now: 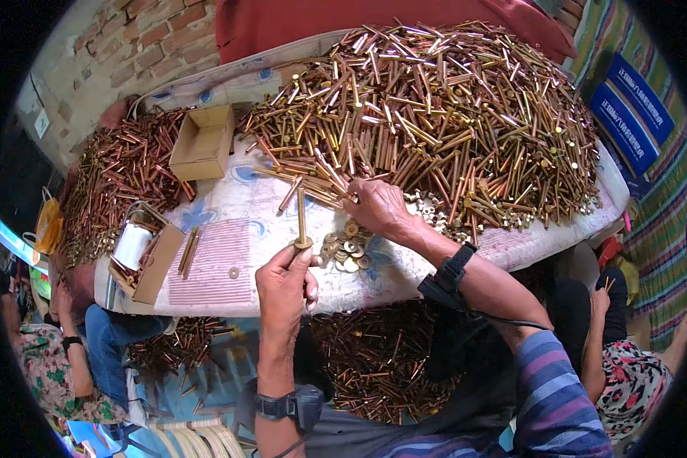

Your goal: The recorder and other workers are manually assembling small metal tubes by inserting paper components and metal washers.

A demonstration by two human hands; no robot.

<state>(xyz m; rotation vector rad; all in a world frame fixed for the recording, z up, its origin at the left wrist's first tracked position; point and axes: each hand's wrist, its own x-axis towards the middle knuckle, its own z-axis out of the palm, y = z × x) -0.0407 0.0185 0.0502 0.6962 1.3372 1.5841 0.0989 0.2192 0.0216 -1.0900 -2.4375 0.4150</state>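
Observation:
My left hand [284, 284] is closed in a pinch near the table's front edge. It holds a long brass-coloured rod [301, 214] upright, with a round washer [304, 243] around its lower end. My right hand [382, 208] reaches to the near edge of a big heap of metal rods [443, 114]. Its fingers are bent closed at the end of a slanting brass-coloured rod [328, 169]; the fingertips are partly hidden. Between the hands lies a small pile of loose washers [349, 250]. Small pale pieces [429, 215] lie beside my right wrist.
An empty cardboard box [201, 145] stands at the left, beside another rod heap [141, 153]. Nearer, an open carton [154, 263] contains a white roll and rods. More rods lie below the table [382, 359]. Another person's arm [594, 343] at right holds thin rods; someone sits at left [53, 359].

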